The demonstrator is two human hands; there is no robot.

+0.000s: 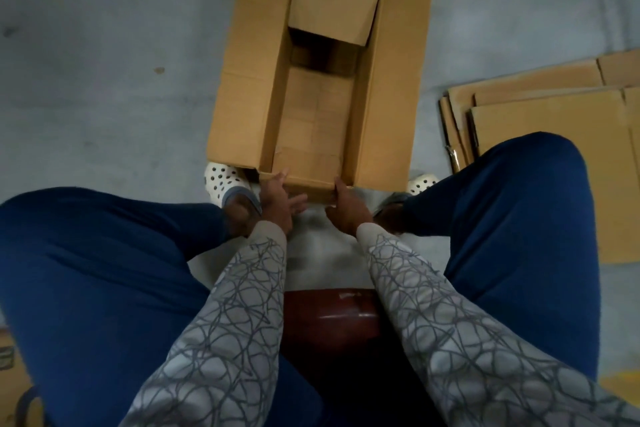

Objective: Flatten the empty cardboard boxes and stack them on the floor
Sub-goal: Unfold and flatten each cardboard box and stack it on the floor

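Since the open box (317,80) stands fully square on the floor (104,80) right between the person's feet, I'd say flattening has barely started. The left hand (277,201) and right hand (346,208) sit a bit apart, each pinching its near flap. It's plain brown with flaps splayed and the bottom closed, so that probably needs undoing next. The flattened stack (554,135) lies right of it.

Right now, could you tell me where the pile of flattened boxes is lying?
In the head view, the flattened pile lies on the floor at the right edge, just beyond the person's right knee and right of the open box.
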